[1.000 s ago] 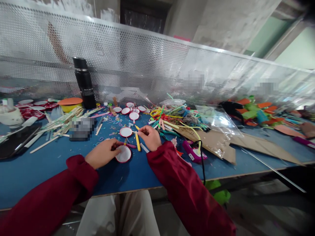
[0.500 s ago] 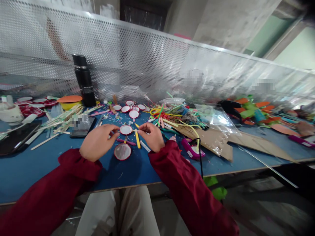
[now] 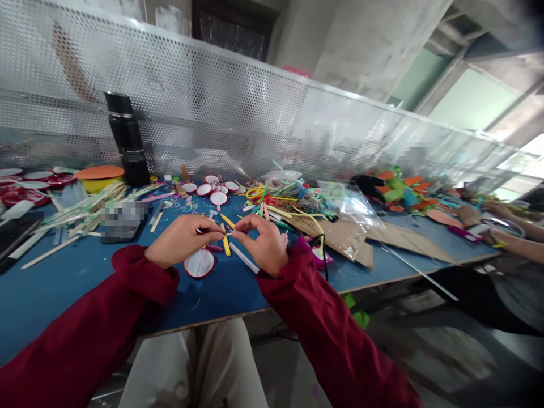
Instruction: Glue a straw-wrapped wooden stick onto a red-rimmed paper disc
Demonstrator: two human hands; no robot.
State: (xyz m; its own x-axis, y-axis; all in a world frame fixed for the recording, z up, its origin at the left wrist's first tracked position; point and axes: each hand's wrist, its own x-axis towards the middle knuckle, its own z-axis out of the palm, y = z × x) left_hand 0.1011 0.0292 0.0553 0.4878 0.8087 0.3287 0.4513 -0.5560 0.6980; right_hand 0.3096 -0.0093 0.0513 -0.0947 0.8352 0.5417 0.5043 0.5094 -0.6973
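My left hand [image 3: 187, 237] and my right hand [image 3: 262, 241] meet fingertip to fingertip above the blue table. Both are closed in a pinch on a small, thin, pale yellowish piece [image 3: 228, 233], too small to name. Just below the left fingers lies a round red-rimmed disc [image 3: 199, 263] with a see-through strip across it. A yellow pen-like tool [image 3: 226, 246] lies under the fingertips, with a purple stick [image 3: 213, 247] partly hidden by my left hand. Beside my right hand is a white tube [image 3: 243, 258].
A black bottle [image 3: 127, 141] stands by the perforated metal screen [image 3: 255, 102]. Small red-rimmed discs [image 3: 218, 198], tangled coloured cords [image 3: 297, 195], wooden sticks [image 3: 91, 209] and cardboard [image 3: 352, 243] cover the table. Another person's arm [image 3: 516, 224] is at the far right.
My left hand has moved in to my right, and their fingertips now meet. The white red-rimmed disc between them is now out of sight. The view has swung right.
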